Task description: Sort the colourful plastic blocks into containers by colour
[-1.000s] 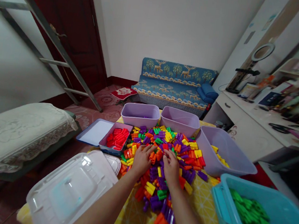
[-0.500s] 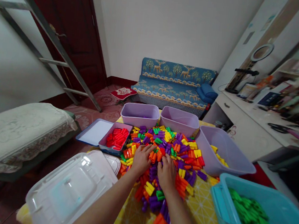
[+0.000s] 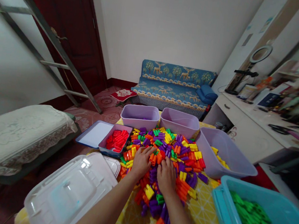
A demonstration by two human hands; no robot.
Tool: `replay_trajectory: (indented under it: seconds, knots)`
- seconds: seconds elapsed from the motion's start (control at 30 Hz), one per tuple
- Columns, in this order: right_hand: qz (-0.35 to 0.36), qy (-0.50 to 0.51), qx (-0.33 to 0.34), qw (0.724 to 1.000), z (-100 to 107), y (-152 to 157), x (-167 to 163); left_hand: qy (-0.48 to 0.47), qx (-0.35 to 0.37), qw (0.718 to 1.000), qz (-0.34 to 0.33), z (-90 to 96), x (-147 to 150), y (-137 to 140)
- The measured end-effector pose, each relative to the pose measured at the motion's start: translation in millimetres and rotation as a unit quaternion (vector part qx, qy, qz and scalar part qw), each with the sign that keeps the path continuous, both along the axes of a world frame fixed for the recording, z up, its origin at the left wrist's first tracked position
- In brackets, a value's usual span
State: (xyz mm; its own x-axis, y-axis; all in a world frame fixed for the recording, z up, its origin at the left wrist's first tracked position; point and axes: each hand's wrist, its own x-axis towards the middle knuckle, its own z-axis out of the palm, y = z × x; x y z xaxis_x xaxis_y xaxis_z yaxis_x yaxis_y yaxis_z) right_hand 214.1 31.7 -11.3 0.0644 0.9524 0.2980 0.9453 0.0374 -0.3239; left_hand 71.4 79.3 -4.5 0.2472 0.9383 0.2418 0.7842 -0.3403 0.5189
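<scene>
A large heap of small plastic toy pieces in orange, yellow, purple, green and red covers the middle of the table. My left hand rests on the heap's left side, fingers stretched toward several orange pieces. Just right of those pieces, my right hand lies on the heap with its fingers slightly bent and its thumb apart. Its fingertips touch the pieces, and no held piece shows. More purple, orange and yellow pieces lie between my forearms.
Red pieces fill a box at left. Two lilac bins stand behind the heap; a third lilac bin holds yellow pieces. A turquoise bin holds green pieces. A clear lid lies front left. A patterned sofa stands beyond.
Both hands stay at nearly the same spots on the heap. The right fingers have drawn in slightly, and the yellow and orange pieces beside the right wrist have shifted a little to the right.
</scene>
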Motion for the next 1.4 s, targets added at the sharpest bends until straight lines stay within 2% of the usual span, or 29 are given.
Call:
replay_trajectory:
  seconds: [1.0, 1.23, 1.4]
  knots:
    - [-0.001, 0.011, 0.011, 1.000, -3.7, -2.3, -1.8, -0.004, -0.006, 1.000, -0.001, 0.9, -1.1, 0.1]
    - [0.006, 0.071, 0.021, 0.997, -13.8, 2.3, 2.4, -0.002, -0.010, 1.000, 0.001, 2.3, -0.6, -0.3]
    - [-0.026, 0.208, 0.117, 0.971, -16.1, 9.4, 9.8, 0.000, -0.022, 1.000, 0.003, 5.2, -0.1, -1.5]
